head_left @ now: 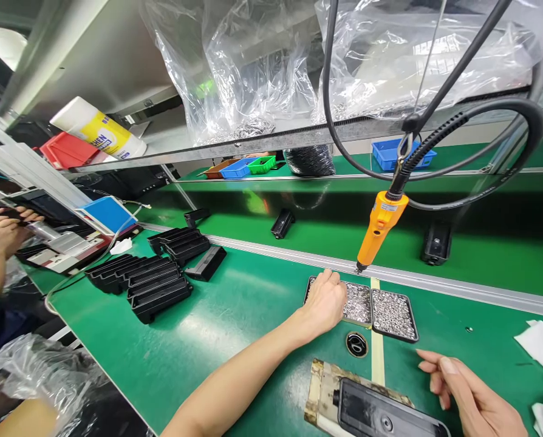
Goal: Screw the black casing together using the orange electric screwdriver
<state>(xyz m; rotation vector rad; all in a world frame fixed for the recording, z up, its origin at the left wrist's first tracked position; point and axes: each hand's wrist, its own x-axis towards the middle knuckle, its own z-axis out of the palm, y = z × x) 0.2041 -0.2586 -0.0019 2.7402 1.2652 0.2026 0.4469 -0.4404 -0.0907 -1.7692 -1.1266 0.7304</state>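
Two trays of small metal parts; left hand (327, 300) covers left tray (360, 303), fingers hidden; right hand (469, 391) fingers apart.

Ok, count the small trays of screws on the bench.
2. The left tray sits under the left hand, whose fingers reach into it; the right tray lies beside it, uncovered. No others show.

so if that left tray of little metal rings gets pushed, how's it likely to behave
The left tray looks shallow and flat, so it would probably slide on the green mat rather than tip. Its loose rings would likely shift or spill if jolted. The left hand rests in it.
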